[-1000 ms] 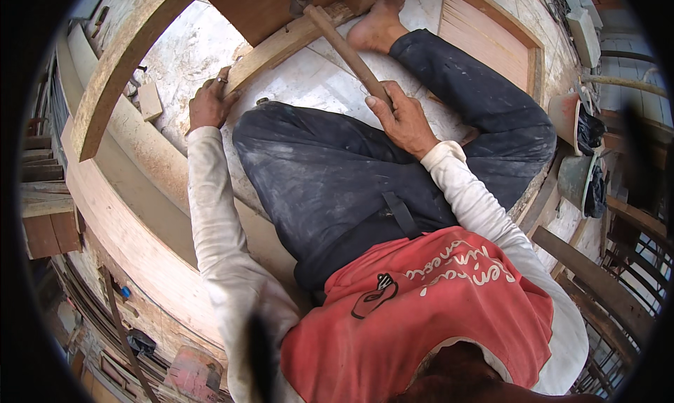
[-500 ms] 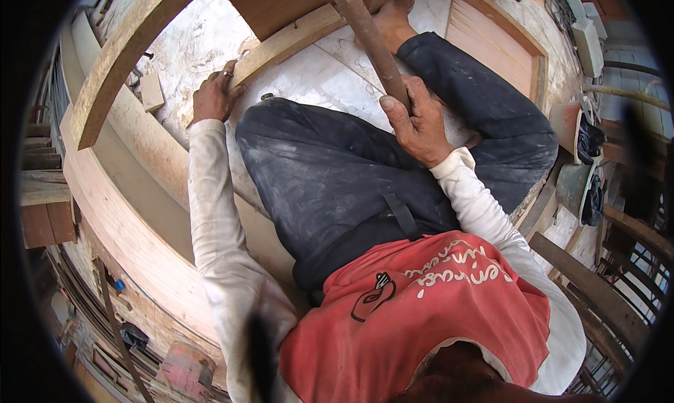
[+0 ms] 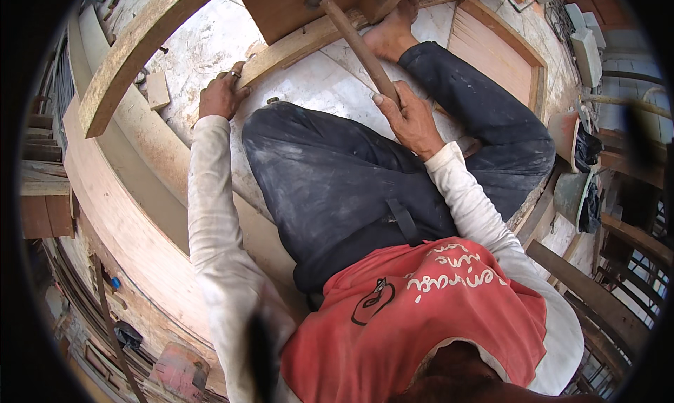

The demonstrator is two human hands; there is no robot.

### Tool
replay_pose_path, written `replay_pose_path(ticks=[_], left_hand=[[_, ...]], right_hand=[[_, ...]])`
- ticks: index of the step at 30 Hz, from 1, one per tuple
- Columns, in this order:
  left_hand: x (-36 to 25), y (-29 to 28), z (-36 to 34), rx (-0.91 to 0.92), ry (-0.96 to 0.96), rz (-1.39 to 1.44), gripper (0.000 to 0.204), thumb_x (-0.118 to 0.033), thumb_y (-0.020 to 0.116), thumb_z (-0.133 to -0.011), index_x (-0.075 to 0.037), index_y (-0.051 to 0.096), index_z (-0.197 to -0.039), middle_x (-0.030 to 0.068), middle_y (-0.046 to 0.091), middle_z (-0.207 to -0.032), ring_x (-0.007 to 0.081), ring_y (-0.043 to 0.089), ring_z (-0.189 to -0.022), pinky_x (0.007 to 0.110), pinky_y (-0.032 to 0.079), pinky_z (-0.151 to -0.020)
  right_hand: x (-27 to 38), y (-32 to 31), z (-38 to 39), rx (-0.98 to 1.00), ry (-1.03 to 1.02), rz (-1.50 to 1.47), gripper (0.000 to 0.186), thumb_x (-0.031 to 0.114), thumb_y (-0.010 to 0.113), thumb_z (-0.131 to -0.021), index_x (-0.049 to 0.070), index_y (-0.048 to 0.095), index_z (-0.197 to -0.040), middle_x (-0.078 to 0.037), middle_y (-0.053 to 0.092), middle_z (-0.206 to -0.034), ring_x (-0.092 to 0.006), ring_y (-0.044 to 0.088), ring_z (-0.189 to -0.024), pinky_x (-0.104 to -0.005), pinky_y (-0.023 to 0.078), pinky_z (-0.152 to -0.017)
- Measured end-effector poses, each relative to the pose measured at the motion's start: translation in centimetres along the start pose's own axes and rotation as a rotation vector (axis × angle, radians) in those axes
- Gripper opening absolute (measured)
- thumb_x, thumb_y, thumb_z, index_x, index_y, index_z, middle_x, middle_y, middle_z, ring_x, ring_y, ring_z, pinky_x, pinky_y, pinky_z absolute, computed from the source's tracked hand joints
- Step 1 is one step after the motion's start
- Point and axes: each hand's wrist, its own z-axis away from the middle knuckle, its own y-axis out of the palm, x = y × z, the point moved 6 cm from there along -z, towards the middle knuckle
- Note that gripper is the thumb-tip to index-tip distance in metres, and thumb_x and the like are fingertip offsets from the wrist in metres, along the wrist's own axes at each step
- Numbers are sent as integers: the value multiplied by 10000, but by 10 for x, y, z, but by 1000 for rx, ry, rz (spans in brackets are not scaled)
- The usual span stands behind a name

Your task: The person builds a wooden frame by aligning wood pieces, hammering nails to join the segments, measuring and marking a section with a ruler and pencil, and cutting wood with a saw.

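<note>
My right hand (image 3: 413, 121) is closed round the wooden handle of a hammer (image 3: 361, 55), with the thumb along the handle. The dark hammer head shows at the top edge, in front of a brown wooden panel (image 3: 274, 10). A narrow wooden batten (image 3: 288, 50) runs along the panel's lower edge, and a small nail-like piece stands up from it. My left hand (image 3: 221, 97) grips the batten's near left end, fingers bent over it. My bare foot (image 3: 390, 36) rests beside the batten's right part.
A curved-looking timber (image 3: 133, 55) rises at upper left. Long pale boards (image 3: 133, 213) lie along my left side. A framed panel (image 3: 491, 48) sits beyond my right leg. Buckets (image 3: 565, 133) stand at right, and a small wood block (image 3: 157, 90) lies near my left hand.
The hammer has shifted left and away from me, its head coming into view against the panel. My right hand moved slightly left with it. My left hand keeps its hold on the batten.
</note>
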Motion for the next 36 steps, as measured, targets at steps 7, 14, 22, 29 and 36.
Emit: replay_pose_path(ticks=[7, 14, 22, 29, 36], left_hand=[[4, 4, 2, 20, -18, 20, 654, -364, 693, -892, -247, 452, -1489, 147, 671, -1233, 360, 667, -1102, 497, 542, -902], [2, 0, 1, 4, -9, -31, 647, -399, 713, -896, -294, 466, -1485, 118, 669, -1209, 337, 656, -1103, 502, 519, -901], [4, 9, 3, 20, -17, 7, 643, -420, 718, -890, -313, 466, -1472, 104, 674, -1192, 331, 658, -1096, 507, 514, -899], [2, 4, 1, 24, -32, -61, 640, -428, 708, -897, -304, 468, -1477, 97, 668, -1203, 326, 654, -1113, 513, 512, -905], [3, 7, 3, 11, -12, -30, 653, -440, 707, -896, -304, 461, -1485, 95, 666, -1202, 325, 646, -1126, 516, 504, -910]], right_hand=[[23, -21, 10, -316, -527, -411, 310, 269, 667, -995, 22, 504, -1084, -79, 613, -748, -209, 614, -634, -362, 486, -572], [-27, 6, -6, 28, 88, -45, 411, 394, 586, -1012, -9, 516, -1057, -233, 617, -728, -410, 651, -695, -473, 512, -684], [-1, 4, -16, -262, -229, -42, 340, 279, 666, -982, 10, 481, -1078, -228, 636, -728, -444, 660, -683, -474, 515, -632], [-19, 14, 11, 86, 26, -62, 400, 410, 581, -1017, 12, 552, -1048, -233, 653, -793, -399, 675, -747, -466, 514, -717], [-10, 22, -22, -103, -69, 130, 355, 315, 608, -1006, 11, 471, -1128, -258, 679, -863, -490, 674, -802, -512, 524, -725]])
